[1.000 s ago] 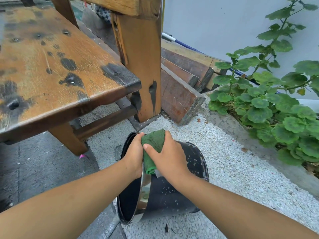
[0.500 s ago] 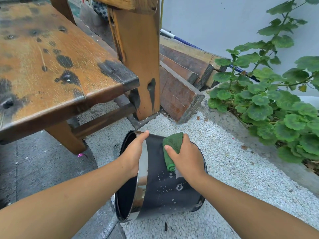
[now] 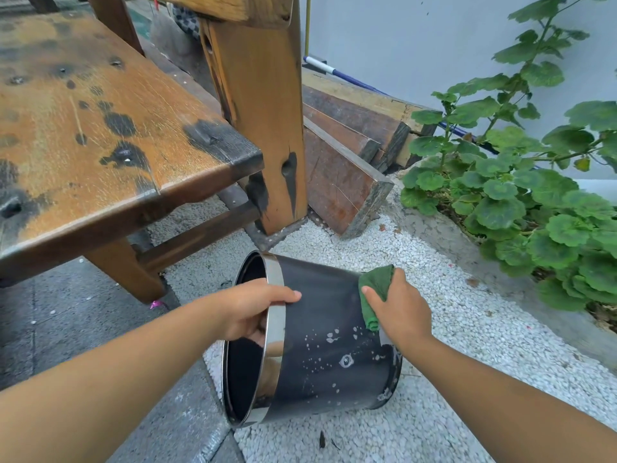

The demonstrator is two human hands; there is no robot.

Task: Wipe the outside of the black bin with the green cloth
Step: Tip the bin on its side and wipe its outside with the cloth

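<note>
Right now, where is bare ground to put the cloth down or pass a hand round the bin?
Free: the white gravel between the black bin and the concrete kerb, and the grey paving left of the bin, by the wooden bench. Crowded: behind the bin, where the bench leg and stacked planks stand close.

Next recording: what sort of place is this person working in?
Probably an outdoor yard or patio beside a house: white pebble ground, a weathered, dark-stained wooden bench, and a round-leaved green plant growing against a pale wall. The round black bin lies on its side on the pebbles.
</note>
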